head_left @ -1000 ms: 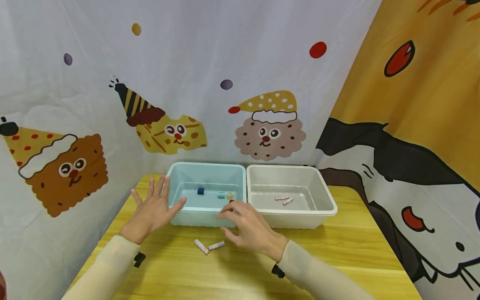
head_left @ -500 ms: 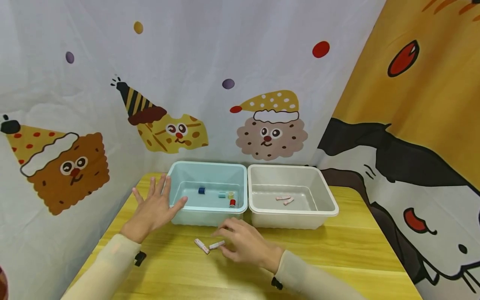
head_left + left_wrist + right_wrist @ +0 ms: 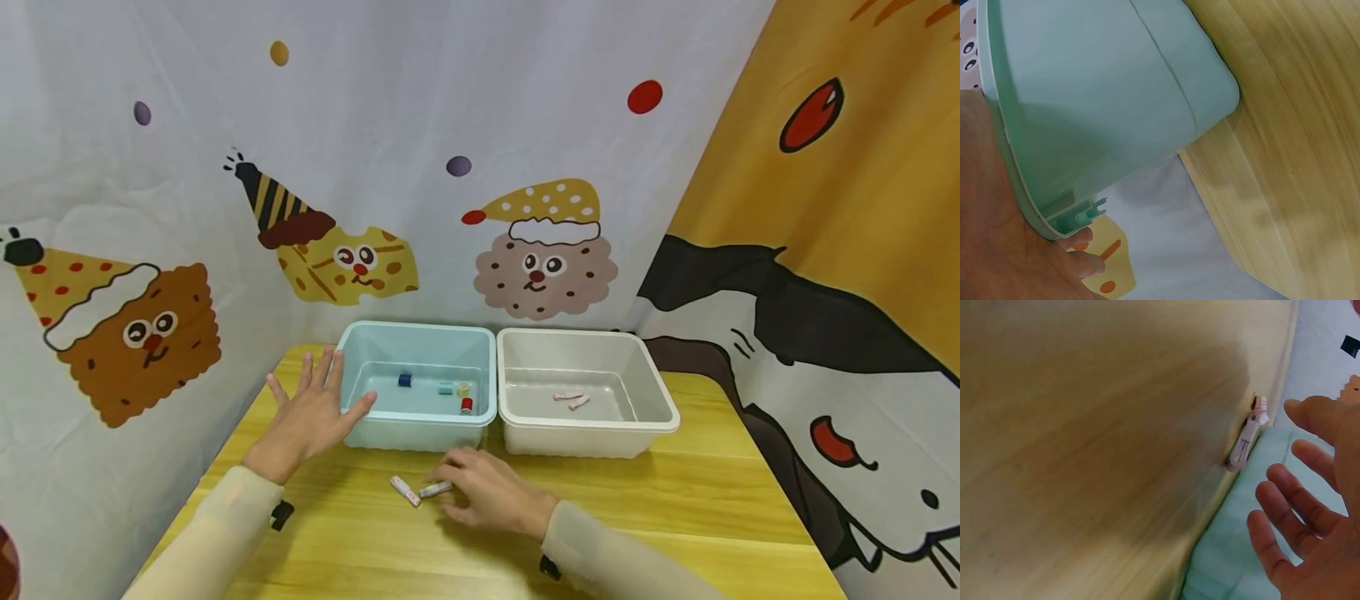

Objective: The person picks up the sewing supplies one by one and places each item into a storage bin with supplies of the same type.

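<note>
In the head view my left hand lies with spread fingers on the left rim of a light blue bin. The left wrist view shows the palm against that rim. My right hand hovers low over the table, fingers slightly bent and apart. Just beside its fingertips lies a small white-and-pink bundle; in the right wrist view this bundle is clear of the fingers. A second similar bundle lies to its left. Whether any fingertip touches the nearer one is hard to tell.
Inside the blue bin are small thread spools: navy, light blue, yellow and red. A white bin adjoins it on the right, with two pink-and-white bundles inside. Behind both hangs a printed curtain.
My right hand has come down from the front rim of the blue bin to the bundles on the table. The red spool, partly hidden before, now shows in the bin. My left hand stays put.
</note>
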Demonstrator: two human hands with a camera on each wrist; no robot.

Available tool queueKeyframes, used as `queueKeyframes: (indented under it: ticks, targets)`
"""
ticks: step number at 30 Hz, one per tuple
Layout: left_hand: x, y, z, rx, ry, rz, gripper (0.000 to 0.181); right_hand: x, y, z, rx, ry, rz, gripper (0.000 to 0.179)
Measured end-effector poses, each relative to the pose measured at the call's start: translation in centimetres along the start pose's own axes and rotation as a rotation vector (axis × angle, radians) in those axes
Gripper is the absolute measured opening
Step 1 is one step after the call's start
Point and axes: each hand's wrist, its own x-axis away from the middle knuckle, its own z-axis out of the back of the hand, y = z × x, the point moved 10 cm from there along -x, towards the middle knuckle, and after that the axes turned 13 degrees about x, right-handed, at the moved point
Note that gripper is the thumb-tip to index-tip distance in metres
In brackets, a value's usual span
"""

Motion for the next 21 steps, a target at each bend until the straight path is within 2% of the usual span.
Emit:
queueKeyframes:
  ticks: [10, 21]
  targets:
    - [0.0, 0.1, -0.1, 0.001, -0.003, 0.006, 0.112, -0.3, 0.8, -2.0, -0.032, -0.087, -0.054, 0.053]
    - [0.1, 0.1, 0.1, 0.003, -0.003, 0.004, 0.115, -0.9, 1.3, -2.8, -0.091, -0.083, -0.069, 0.044]
